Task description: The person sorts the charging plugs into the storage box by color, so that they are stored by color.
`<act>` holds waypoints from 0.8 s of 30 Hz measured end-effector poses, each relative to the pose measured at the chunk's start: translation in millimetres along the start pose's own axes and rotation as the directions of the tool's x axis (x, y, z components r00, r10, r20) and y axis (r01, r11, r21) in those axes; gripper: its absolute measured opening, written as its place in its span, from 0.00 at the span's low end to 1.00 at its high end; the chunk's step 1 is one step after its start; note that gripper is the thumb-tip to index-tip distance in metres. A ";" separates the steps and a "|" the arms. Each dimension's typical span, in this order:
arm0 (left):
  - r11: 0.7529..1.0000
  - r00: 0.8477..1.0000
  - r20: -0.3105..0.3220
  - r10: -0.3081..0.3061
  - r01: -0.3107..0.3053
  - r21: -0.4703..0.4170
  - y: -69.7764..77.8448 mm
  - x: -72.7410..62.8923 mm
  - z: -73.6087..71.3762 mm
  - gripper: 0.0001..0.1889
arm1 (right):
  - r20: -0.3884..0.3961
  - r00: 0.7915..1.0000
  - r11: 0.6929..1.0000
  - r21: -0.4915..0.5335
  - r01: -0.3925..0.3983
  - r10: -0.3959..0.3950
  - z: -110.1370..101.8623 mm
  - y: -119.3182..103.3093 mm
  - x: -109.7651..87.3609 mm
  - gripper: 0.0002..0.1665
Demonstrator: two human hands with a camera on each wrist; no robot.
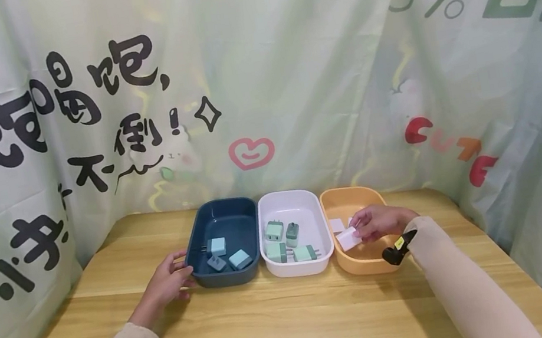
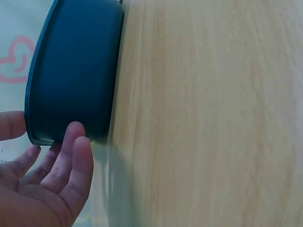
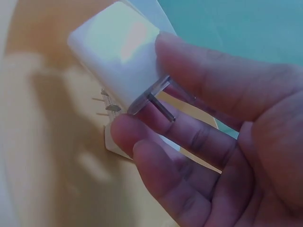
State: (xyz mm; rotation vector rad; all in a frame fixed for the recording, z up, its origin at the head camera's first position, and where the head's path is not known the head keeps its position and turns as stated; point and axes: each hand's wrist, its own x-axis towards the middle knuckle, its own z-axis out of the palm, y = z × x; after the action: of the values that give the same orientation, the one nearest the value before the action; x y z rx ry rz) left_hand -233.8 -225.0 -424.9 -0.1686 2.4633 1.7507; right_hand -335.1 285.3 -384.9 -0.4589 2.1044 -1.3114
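My right hand (image 1: 379, 221) pinches a white charger plug (image 1: 349, 238) between thumb and fingers, over the orange bin (image 1: 365, 264). Up close in the right wrist view, the plug (image 3: 116, 52) is a smooth white block with metal prongs that point toward the palm. More white plugs (image 1: 336, 225) lie in the orange bin below, partly hidden by the hand. At the left side of the dark blue bin (image 1: 227, 279), my left hand (image 1: 167, 279) has its fingers loosely spread, fingertips right at the wall and rim. In the left wrist view that hand (image 2: 52, 184) holds no plug.
The blue bin holds several light blue plugs (image 1: 239, 259). Between the blue and orange bins stands a white bin (image 1: 301, 268) with several green plugs (image 1: 274, 230). All three bins stand in a row on a wooden table (image 1: 287, 328), before a printed curtain (image 1: 287, 70).
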 end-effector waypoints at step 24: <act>1.000 1.000 0.001 -0.013 0.013 0.019 1.5 -0.8 0.1 0.26 | -0.164 0.986 0.998 -0.049 -0.048 0.040 -8.0 -3.5 -10.4 0.22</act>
State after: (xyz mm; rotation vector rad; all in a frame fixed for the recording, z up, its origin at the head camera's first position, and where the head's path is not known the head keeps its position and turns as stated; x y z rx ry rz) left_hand -233.2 -224.4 -423.5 -0.1810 2.4716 1.7208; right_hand -332.7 295.2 -376.0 -0.3347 2.2752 -1.3091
